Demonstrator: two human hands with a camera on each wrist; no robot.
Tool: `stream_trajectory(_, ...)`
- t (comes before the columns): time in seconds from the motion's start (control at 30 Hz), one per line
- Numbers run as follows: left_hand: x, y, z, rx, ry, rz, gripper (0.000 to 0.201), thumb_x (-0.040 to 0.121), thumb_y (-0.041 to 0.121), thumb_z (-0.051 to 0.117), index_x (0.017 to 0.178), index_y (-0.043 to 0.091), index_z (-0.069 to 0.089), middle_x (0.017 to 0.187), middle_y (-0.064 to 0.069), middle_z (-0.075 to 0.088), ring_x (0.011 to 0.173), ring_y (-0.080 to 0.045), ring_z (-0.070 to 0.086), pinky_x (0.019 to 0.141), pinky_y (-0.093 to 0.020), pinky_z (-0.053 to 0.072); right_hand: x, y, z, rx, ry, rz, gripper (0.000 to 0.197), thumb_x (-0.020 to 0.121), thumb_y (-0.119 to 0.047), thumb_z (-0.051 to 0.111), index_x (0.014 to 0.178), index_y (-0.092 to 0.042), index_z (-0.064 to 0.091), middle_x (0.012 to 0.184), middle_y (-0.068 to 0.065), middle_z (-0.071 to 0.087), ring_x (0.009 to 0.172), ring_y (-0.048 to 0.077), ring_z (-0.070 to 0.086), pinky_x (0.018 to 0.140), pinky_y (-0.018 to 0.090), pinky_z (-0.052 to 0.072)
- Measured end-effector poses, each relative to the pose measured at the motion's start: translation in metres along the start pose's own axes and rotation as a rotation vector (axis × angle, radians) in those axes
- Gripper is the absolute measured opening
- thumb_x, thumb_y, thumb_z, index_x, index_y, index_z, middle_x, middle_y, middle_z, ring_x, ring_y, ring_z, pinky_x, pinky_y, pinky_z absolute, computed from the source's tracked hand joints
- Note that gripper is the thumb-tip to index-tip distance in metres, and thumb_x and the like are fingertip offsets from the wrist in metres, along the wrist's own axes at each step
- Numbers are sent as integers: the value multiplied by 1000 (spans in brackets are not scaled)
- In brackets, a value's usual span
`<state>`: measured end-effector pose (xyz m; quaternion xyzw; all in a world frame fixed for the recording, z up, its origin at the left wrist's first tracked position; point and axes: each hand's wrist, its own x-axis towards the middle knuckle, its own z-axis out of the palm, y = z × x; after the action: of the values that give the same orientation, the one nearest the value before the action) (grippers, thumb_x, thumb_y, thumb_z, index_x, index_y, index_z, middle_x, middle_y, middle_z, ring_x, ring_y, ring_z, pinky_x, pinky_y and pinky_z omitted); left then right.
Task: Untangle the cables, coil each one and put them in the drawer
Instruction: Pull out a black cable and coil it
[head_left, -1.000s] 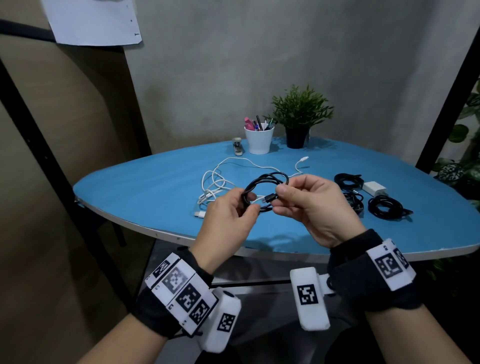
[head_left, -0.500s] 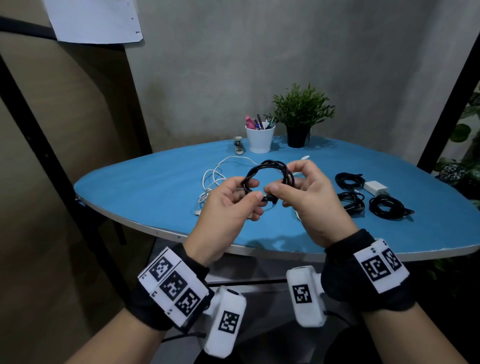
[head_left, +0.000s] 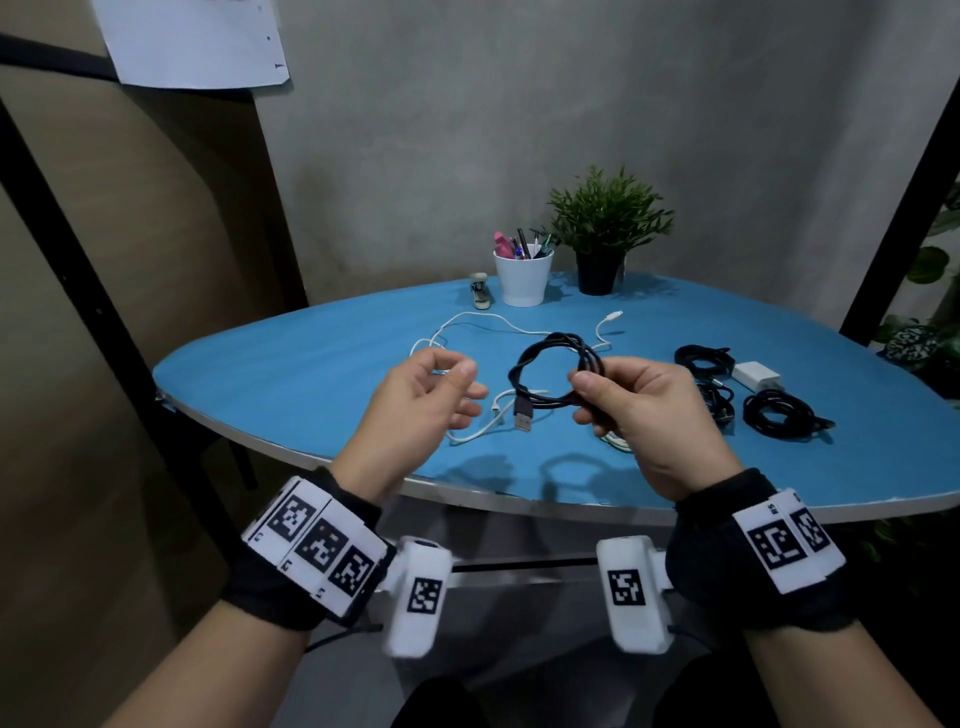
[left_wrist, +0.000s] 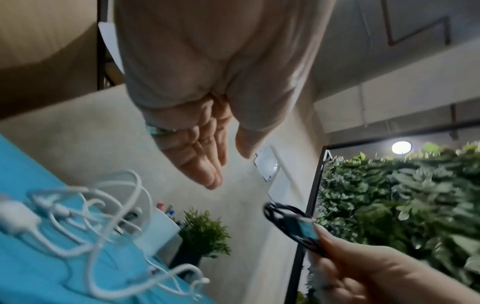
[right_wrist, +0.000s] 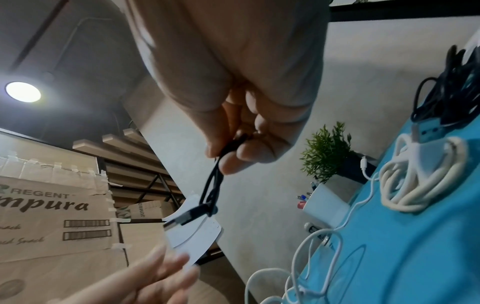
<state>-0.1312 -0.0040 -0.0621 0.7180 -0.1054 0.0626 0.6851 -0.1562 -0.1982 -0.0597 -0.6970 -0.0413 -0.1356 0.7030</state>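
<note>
One black coiled cable pinched in right hand fingers, held above the blue bench, USB plug dangling. Left hand alongside, fingers loosely apart, gripping nothing. White cable sprawled on bench beyond.

"REGENT", "JUMBO" on cardboard boxes

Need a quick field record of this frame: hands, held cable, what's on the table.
left hand: empty, fingers relaxed
right hand: pinches the black coiled cable, held above the table
cable plug: USB end hangs free
white cable: loose, uncoiled on the blue table
other black coils: on the table, right side, by a white charger
drawer: not in view
</note>
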Motion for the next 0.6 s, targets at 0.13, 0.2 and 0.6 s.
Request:
stream_trajectory(0.13, 17, -16, -26, 387, 84, 36, 9, 84, 27, 66, 77, 22, 62, 72, -1, 64, 67, -16, 58, 66, -30, 48, 5, 5, -16, 1, 88, 46, 9, 90, -5, 59, 91, 2, 64, 71, 7, 60, 47, 4, 56, 43, 15, 40)
stream_trajectory(0.2, 23, -22, -28, 631, 31, 59, 8, 85, 27, 66, 79, 21, 65, 71, 5, 63, 70, -13, 56, 68, -26, 43, 8, 8, -22, -20, 123, 61, 10, 91, -6, 58, 93, 1, 64, 76, 9, 61, 47, 2, 56, 43, 14, 42)
stream_trajectory(0.6, 62, -32, 23, 1357, -307, 99, 42, 88, 43, 54, 117, 13, 51, 109, -11, 63, 102, -32, 58, 83, -38, 48, 11, 17, -36, -84, 140, 111, 9, 89, -12, 61, 89, -5, 67, 76, 8, 64, 54, 9, 59, 49, 18, 46)
